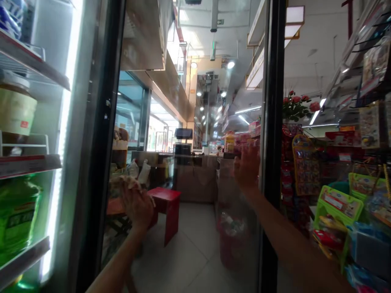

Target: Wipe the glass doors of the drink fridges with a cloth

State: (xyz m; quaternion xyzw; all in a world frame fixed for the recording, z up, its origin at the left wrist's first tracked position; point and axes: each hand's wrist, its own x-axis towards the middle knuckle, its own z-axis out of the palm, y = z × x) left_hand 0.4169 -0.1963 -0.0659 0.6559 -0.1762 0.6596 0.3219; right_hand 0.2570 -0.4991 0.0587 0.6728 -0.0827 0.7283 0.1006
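A glass door (195,228) with a black frame (273,101) stands upright before me. My left hand (137,205) presses a pale, crumpled cloth (130,182) against the lower left of the pane. The cloth shows beyond the fingertips and along the side of the hand. From the lower right, my right arm crosses the frame. My right hand (247,165) is raised at the right part of the pane, close to the frame. It is dark and blurred, so how its fingers lie is unclear.
At left, lit cooler shelves (30,162) hold a jar (16,108) and a green bottle (18,207). A red stool (166,197) and a bin (233,240) show in the glass. Hanging goods and green-packed toys (339,203) crowd the right side.
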